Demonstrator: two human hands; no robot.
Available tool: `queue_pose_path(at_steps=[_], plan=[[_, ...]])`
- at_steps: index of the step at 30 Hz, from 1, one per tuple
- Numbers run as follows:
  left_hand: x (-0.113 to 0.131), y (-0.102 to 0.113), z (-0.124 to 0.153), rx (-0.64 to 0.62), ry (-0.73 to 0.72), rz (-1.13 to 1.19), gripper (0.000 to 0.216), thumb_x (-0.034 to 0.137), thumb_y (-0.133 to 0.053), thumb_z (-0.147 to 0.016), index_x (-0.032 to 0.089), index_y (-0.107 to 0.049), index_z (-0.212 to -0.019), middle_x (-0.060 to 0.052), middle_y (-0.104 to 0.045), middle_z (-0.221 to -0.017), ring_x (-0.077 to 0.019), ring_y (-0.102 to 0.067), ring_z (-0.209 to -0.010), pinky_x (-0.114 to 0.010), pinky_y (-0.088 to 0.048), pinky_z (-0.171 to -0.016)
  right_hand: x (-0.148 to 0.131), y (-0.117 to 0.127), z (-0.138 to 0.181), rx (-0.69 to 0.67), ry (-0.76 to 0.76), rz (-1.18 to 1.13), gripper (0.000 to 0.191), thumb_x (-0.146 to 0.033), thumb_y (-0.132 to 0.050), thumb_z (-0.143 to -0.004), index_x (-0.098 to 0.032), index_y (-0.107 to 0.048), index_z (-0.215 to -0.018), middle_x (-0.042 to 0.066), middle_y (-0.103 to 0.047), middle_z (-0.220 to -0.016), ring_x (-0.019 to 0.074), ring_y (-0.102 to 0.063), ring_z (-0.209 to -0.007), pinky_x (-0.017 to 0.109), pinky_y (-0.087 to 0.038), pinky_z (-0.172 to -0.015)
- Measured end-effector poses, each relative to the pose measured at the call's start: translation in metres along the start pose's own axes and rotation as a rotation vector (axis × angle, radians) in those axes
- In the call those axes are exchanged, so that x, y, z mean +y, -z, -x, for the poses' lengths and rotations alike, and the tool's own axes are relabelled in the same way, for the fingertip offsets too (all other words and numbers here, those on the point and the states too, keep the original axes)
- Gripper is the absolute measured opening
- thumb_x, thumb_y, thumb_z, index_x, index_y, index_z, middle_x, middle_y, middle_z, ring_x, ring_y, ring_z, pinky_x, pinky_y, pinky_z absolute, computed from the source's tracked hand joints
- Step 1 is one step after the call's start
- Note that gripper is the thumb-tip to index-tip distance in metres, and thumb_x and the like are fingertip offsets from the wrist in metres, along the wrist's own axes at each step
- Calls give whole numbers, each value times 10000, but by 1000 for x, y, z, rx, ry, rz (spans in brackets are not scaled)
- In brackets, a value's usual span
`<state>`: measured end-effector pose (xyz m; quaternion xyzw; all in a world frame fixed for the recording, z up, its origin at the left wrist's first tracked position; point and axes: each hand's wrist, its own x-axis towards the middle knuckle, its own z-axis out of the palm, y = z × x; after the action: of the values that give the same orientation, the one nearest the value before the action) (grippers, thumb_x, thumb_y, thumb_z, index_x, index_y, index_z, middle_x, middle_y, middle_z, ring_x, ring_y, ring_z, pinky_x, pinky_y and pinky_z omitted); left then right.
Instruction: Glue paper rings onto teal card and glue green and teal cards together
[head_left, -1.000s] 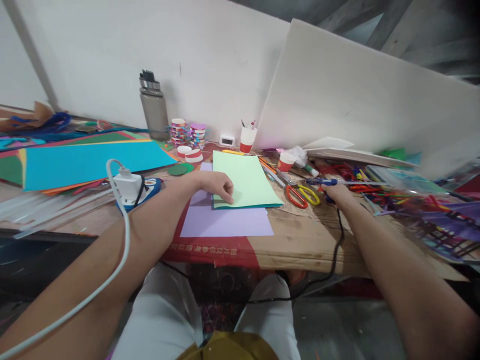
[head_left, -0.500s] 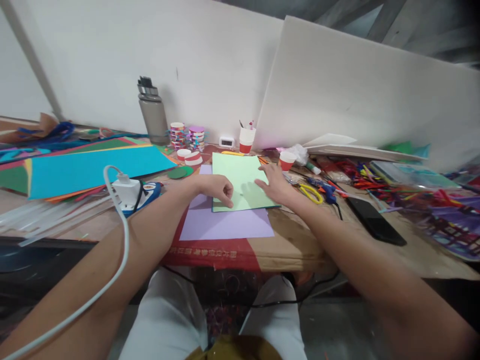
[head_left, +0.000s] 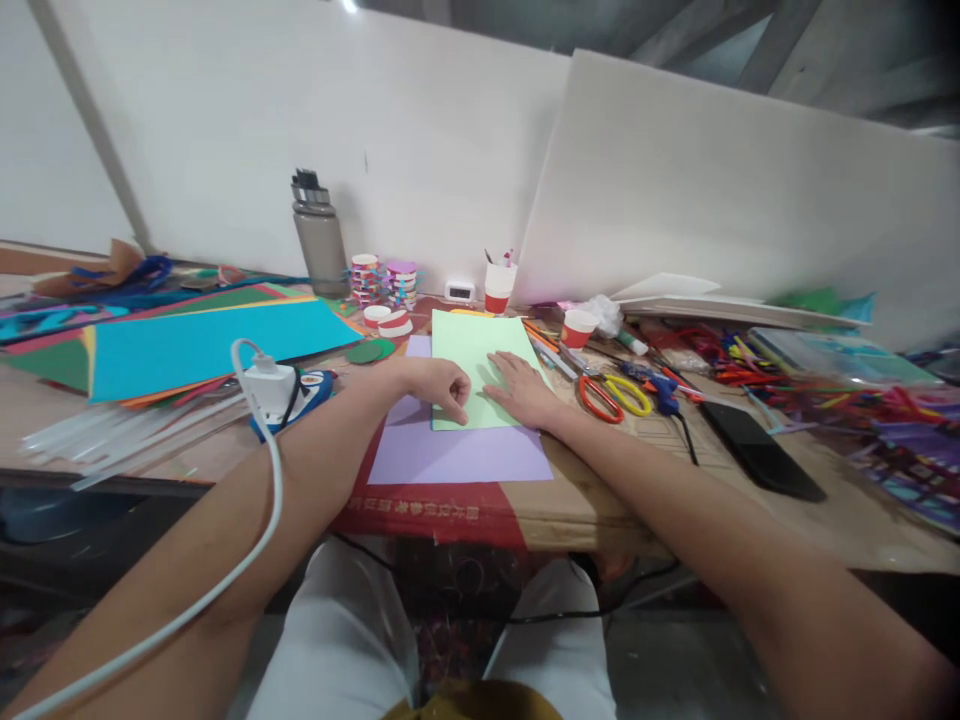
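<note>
A light green sheet of paper (head_left: 480, 335) lies on a larger lilac sheet (head_left: 461, 460) in front of me. My right hand (head_left: 521, 388) rests flat on the green sheet's right part, fingers outstretched. At its left edge my left hand (head_left: 442, 388) is closed into a loose fist, its side against the paper; nothing shows in it. Under both sheets is a cardboard piece with a red printed area (head_left: 431, 508). Right of my right hand lie red-handled scissors (head_left: 600, 400) and yellow-handled scissors (head_left: 628, 395).
A white cable (head_left: 276, 490) runs over my left forearm from a plug on a blue power strip (head_left: 300, 395). Coloured paper (head_left: 202, 345) and clear sticks lie left. A bottle (head_left: 321, 240) and cups (head_left: 499, 288) stand behind. At right are a glue gun (head_left: 664, 388) and phone (head_left: 761, 450).
My right hand has moved left from the green sheet's right edge onto its surface and flattened, uncovering the red-handled scissors. The left hand stays closed in about the same place.
</note>
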<state>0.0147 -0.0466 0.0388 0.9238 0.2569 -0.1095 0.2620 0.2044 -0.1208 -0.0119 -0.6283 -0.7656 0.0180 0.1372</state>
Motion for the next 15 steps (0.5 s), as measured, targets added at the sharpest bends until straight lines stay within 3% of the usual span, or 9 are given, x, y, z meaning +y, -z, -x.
queue_pose_path(at_steps=[7, 10, 12, 13, 15], plan=[[-1, 2, 6, -18, -31, 3, 324, 428, -739, -586, 168, -582, -699, 24, -570, -629, -100, -479, -575, -207, -334, -515, 0, -4, -3, -1, 84, 35, 501, -403, -333, -948, -150, -426, -1370, 132, -391, -1448, 228, -329, -1340, 407, -261, -1091], [3, 1, 5, 147, -3, -73, 318, 455, -720, -618, 161, -616, -679, 9, -600, -614, -118, -523, -577, -213, -362, -525, -4, -8, -5, 19, 85, 46, 506, -392, -333, -948, -134, -424, -1374, 142, -386, -1449, 244, -321, -1345, 422, -264, -1090], [7, -4, 1, 363, -30, -110, 326, 477, -616, -742, 158, -660, -796, -42, -678, -781, -164, -606, -733, -238, -433, -653, -5, -9, -7, 29, 99, 54, 496, -372, -338, -947, -133, -428, -1372, 148, -400, -1438, 245, -330, -1340, 427, -277, -1081], [9, -9, -2, 448, -61, -165, 361, 486, -573, -784, 160, -673, -899, -78, -691, -938, -204, -614, -902, -272, -441, -785, -5, -9, -8, 29, 113, 54, 491, -369, -334, -948, -147, -424, -1376, 138, -412, -1432, 234, -340, -1336, 418, -286, -1077], [11, -20, -8, 552, -42, -257, 558, 542, -484, -835, 138, -566, -1211, -165, -515, -1335, -289, -427, -1264, -370, -343, -1007, -2, -6, -10, 34, 107, 17, 490, -380, -277, -961, -170, -419, -1381, 114, -425, -1429, 199, -358, -1329, 387, -297, -1075]])
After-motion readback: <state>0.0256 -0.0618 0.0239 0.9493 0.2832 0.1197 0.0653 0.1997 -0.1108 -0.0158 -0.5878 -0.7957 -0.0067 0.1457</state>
